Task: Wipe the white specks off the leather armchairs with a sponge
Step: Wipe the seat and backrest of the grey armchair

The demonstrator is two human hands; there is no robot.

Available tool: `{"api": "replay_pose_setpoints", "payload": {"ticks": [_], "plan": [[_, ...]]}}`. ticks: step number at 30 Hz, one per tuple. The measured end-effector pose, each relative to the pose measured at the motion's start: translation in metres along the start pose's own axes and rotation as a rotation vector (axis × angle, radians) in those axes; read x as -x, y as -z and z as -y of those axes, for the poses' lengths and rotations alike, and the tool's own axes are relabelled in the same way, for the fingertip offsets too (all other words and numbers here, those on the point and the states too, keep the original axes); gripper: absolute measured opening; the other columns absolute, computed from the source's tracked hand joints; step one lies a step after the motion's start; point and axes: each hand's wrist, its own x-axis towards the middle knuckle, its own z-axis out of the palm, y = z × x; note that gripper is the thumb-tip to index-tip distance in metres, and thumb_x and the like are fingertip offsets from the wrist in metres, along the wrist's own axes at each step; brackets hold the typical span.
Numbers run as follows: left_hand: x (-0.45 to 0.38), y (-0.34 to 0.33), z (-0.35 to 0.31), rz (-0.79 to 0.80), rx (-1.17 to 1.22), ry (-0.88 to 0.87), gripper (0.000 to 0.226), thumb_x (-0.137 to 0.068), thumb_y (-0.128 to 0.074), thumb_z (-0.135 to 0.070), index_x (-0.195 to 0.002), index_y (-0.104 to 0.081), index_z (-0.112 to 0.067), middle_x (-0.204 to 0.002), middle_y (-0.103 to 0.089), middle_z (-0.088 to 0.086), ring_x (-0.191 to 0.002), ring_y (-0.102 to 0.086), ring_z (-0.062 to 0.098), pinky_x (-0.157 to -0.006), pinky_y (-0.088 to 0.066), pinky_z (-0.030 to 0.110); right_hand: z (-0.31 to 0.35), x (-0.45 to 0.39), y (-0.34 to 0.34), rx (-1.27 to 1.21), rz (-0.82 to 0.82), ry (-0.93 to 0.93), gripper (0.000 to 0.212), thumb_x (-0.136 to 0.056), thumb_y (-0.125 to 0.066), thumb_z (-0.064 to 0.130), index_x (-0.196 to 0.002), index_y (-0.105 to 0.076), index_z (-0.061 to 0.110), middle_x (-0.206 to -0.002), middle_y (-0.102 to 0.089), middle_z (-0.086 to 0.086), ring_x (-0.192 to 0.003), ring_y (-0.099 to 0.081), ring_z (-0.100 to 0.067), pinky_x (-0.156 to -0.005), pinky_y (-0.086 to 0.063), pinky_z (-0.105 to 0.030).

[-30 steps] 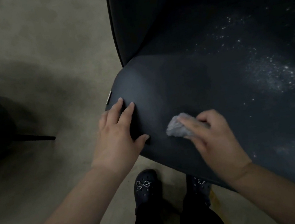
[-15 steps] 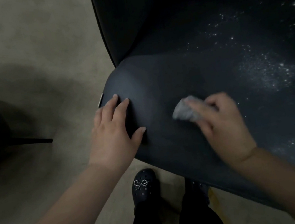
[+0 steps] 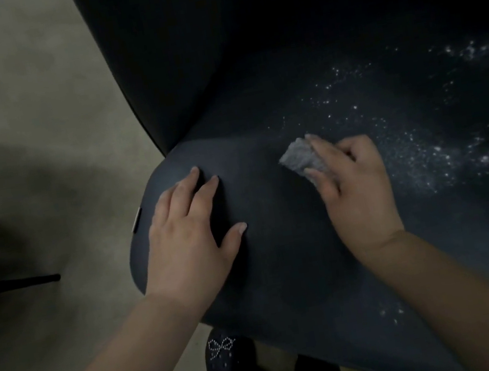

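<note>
A dark leather armchair fills the right of the view, seat toward me. White specks lie scattered over the right side of the seat, with a few more near the front edge. My right hand grips a grey sponge and presses it on the seat, just left of the specks. My left hand rests flat on the seat's front left corner, fingers spread and straight.
Beige floor lies to the left. Another dark chair's leg sticks in from the left edge. My dark shoes stand below the seat's front edge. A small metal tag sits on the seat's left side.
My right hand has slid the sponge away from me and to the right, closer to the specks. My left hand has stayed on the seat corner.
</note>
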Motion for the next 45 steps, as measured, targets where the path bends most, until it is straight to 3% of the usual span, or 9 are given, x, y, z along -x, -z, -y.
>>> {"api": "replay_pose_setpoints", "payload": {"ticks": [7, 12, 18, 24, 30, 36, 39, 42, 45], "plan": [[-0.024, -0.001, -0.012, -0.004, 0.022, -0.028, 0.067, -0.082, -0.058, -0.050, -0.142, -0.042, -0.024, -0.153, -0.031, -0.003, -0.137, -0.022, 0.018, -0.113, -0.014, 0.031, 0.013, -0.036, -0.015, 0.039, 0.086, 0.161, 0.044, -0.082, -0.074, 0.020, -0.125, -0.063, 0.012, -0.097, -0.053, -0.014, -0.089, -0.054, -0.026, -0.081, -0.052, -0.040], [-0.040, 0.001, -0.016, 0.020, 0.004, -0.035, 0.067, -0.083, -0.055, -0.052, -0.144, -0.039, -0.027, -0.155, -0.026, -0.005, -0.139, -0.019, 0.019, -0.113, -0.009, 0.029, -0.011, -0.080, -0.009, 0.049, -0.037, 0.050, 0.040, -0.086, -0.070, 0.021, -0.124, -0.063, 0.011, -0.096, -0.049, -0.010, -0.085, -0.051, -0.021, -0.081, -0.041, -0.020], [-0.054, 0.000, -0.031, 0.022, 0.021, -0.035, 0.070, -0.082, -0.050, -0.056, -0.144, -0.039, -0.026, -0.155, -0.027, -0.007, -0.139, -0.020, 0.015, -0.113, -0.007, 0.025, -0.002, -0.071, -0.015, 0.026, 0.105, 0.251, 0.043, -0.081, -0.075, 0.022, -0.120, -0.066, 0.009, -0.091, -0.056, -0.013, -0.081, -0.057, -0.027, -0.075, -0.053, -0.038], [-0.072, -0.003, -0.043, 0.029, 0.019, -0.050, 0.072, -0.081, -0.047, -0.058, -0.145, -0.037, -0.027, -0.155, -0.025, -0.007, -0.142, -0.019, 0.017, -0.116, -0.015, 0.032, -0.031, -0.093, 0.002, 0.027, -0.050, 0.030, 0.040, -0.082, -0.075, 0.022, -0.119, -0.067, 0.009, -0.094, -0.053, -0.012, -0.084, -0.057, -0.026, -0.082, -0.051, -0.033], [-0.084, -0.007, -0.060, 0.042, 0.031, -0.054, 0.072, -0.081, -0.049, -0.058, -0.146, -0.035, -0.028, -0.157, -0.022, -0.008, -0.142, -0.016, 0.015, -0.118, -0.018, 0.033, -0.020, -0.105, 0.003, 0.050, 0.153, 0.259, 0.047, -0.086, -0.070, 0.023, -0.132, -0.058, 0.020, -0.094, -0.050, -0.011, -0.083, -0.053, -0.026, -0.072, -0.053, -0.040], [-0.091, -0.008, -0.064, 0.030, 0.009, -0.021, 0.074, -0.079, -0.048, -0.062, -0.145, -0.036, -0.031, -0.156, -0.023, -0.009, -0.141, -0.019, 0.016, -0.116, -0.021, 0.034, -0.063, -0.116, 0.023, 0.060, -0.018, -0.070, 0.037, -0.091, -0.057, 0.027, -0.128, -0.059, 0.022, -0.112, -0.054, -0.016, -0.099, -0.051, -0.028, -0.082, -0.036, -0.023], [-0.095, -0.009, -0.067, 0.028, 0.001, -0.025, 0.074, -0.079, -0.049, -0.060, -0.145, -0.037, -0.028, -0.156, -0.024, -0.007, -0.141, -0.020, 0.017, -0.115, -0.021, 0.035, -0.046, -0.089, 0.018, -0.017, 0.032, 0.026, 0.037, -0.088, -0.065, 0.020, -0.125, -0.062, 0.015, -0.102, -0.054, -0.014, -0.091, -0.048, -0.017, -0.079, -0.036, -0.015], [-0.099, -0.011, -0.073, -0.001, 0.021, -0.035, 0.073, -0.079, -0.051, -0.057, -0.142, -0.042, -0.022, -0.154, -0.030, 0.000, -0.138, -0.026, 0.023, -0.114, -0.024, 0.038, -0.038, -0.107, 0.012, 0.008, 0.132, 0.206, 0.041, -0.085, -0.071, 0.013, -0.125, -0.062, 0.010, -0.094, -0.052, -0.015, -0.087, -0.053, -0.025, -0.077, -0.051, -0.033], [-0.106, -0.013, -0.077, -0.017, 0.019, -0.051, 0.071, -0.079, -0.053, -0.055, -0.141, -0.045, -0.020, -0.153, -0.032, 0.002, -0.138, -0.028, 0.025, -0.114, -0.028, 0.042, -0.061, -0.148, 0.019, 0.037, 0.030, 0.002, 0.037, -0.091, -0.060, 0.024, -0.127, -0.059, 0.018, -0.115, -0.053, -0.020, -0.102, -0.051, -0.033, -0.088, -0.042, -0.030]]}}
